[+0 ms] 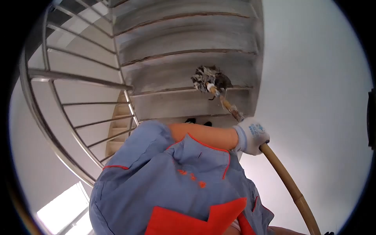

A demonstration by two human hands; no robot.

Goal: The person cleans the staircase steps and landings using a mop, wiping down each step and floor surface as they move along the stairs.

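While the left hand [253, 135] wraps the bamboo-handled mop [282, 172], its limp head [204, 76] beyond on a stair step [156, 76], the stiff, likely light pole suits mid-shaft holding; the right hand [328, 233], I cannot tell.

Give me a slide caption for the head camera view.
White-gloved left hand grips a bamboo mop handle, the stringy mop head over grey stairs beside a metal railing.

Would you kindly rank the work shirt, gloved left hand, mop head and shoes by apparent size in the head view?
Largest: work shirt
Next: gloved left hand and mop head, too alike to rank
Smallest: shoes
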